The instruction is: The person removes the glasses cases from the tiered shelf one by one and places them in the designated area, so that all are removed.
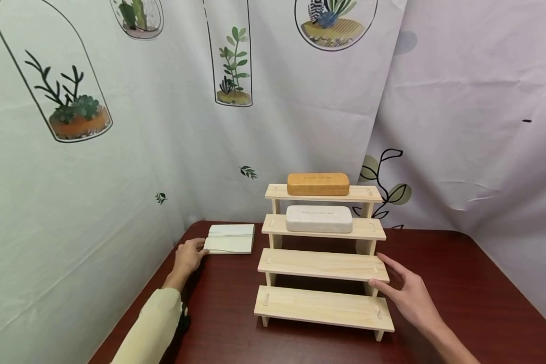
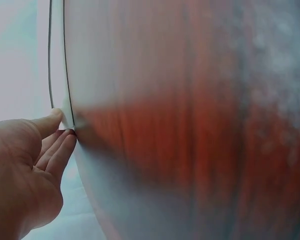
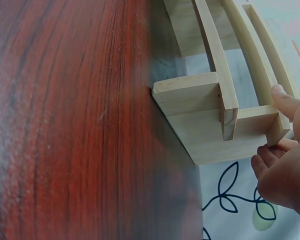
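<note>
At the back left of the table, my left hand (image 1: 189, 257) pinches the near left corner of a flat, pale thing with a seam across it (image 1: 229, 239). In the left wrist view, the thumb and fingertips (image 2: 56, 114) meet at its edge. A four-step wooden display stand (image 1: 323, 264) stands in the middle. My right hand (image 1: 409, 296) grips the right end of its second step from the bottom, thumb at the front edge and fingers behind. An orange-tan glasses case (image 1: 318, 185) lies on the top step, and a white glasses case (image 1: 319, 220) on the step below.
The dark red wooden table (image 1: 441, 283) runs back to a patterned cloth (image 1: 300, 131) hung behind and at both sides. The pale thing lies near the table's back left corner, left of the stand.
</note>
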### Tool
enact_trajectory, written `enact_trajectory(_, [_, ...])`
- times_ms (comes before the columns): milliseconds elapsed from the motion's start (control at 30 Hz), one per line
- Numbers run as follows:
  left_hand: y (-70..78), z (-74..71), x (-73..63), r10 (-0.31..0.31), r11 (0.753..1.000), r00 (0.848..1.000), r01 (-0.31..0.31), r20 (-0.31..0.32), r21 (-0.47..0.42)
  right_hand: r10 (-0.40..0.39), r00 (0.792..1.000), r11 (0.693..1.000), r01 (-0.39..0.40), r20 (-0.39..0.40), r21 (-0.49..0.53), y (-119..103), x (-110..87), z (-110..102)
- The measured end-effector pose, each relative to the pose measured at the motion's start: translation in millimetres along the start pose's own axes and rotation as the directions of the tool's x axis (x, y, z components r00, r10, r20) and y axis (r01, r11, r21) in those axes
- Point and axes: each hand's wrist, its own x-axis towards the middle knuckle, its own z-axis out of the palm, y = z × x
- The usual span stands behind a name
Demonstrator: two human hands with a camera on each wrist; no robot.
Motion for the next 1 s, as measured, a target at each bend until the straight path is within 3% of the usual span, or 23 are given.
enact_trajectory(333, [-6.1,-4.3,-3.4,-0.023,0.998,0.998,0.019,-0.056,-0.058,0.013,1.0,1.0,-0.013,0.006,-0.016,-1,0.0,-1])
enact_trajectory(533, [1.3,-6.8,-9.2,-0.053,0.988,0.996,0.041,-0.073,-0.15,0.014,1.0,1.0,-0.014,0.009,-0.005,-1,-0.5,-1])
enact_trajectory(800, [12.0,-11.3,-11.6,-0.113,0.948,0.987,0.072,-0.114,-0.311,0.01,1.0,1.0,-0.01,0.006,-0.014,-1,-0.9,0])
enact_trajectory(1000, [23.1,-15.7,-12.5,-0.113,0.918,0.983,0.048,-0.143,-0.393,0.017,1.0,1.0,-0.017,0.009,-0.012,-3,-0.6,-1])
